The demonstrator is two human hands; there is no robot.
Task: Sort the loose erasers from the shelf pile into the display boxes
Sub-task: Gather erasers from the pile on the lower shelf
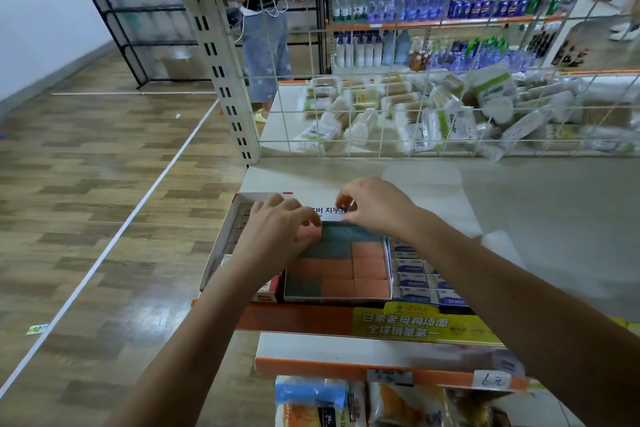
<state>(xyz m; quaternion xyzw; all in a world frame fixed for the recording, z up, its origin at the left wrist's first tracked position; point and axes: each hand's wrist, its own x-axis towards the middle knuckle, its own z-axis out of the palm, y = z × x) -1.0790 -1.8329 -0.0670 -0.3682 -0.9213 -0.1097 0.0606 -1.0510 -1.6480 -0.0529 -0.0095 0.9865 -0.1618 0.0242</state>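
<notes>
Both my hands are at the far end of the middle display box [337, 274], where orange and dark grey erasers [369, 269] lie flat in tight rows. My left hand [277, 229] has its fingers curled, the tips pressing on a dark eraser [341, 234] in the back row, I judge to seat it level with its neighbours. My right hand [375, 206] curls at the box's upright white flap [329, 213], thumb and fingertips apparently pinching something small at its edge; whether that is the flap or another eraser I cannot tell. Holding there would keep the box from sliding while the other hand pushes. This box sits at the shelf's [519, 218] front edge, between a red-trimmed box [228, 236] on the left and a box of white-sleeved erasers [420, 279] on the right, all touching so they brace each other. I see no loose pile nearby, so the sorting looks close to done.
</notes>
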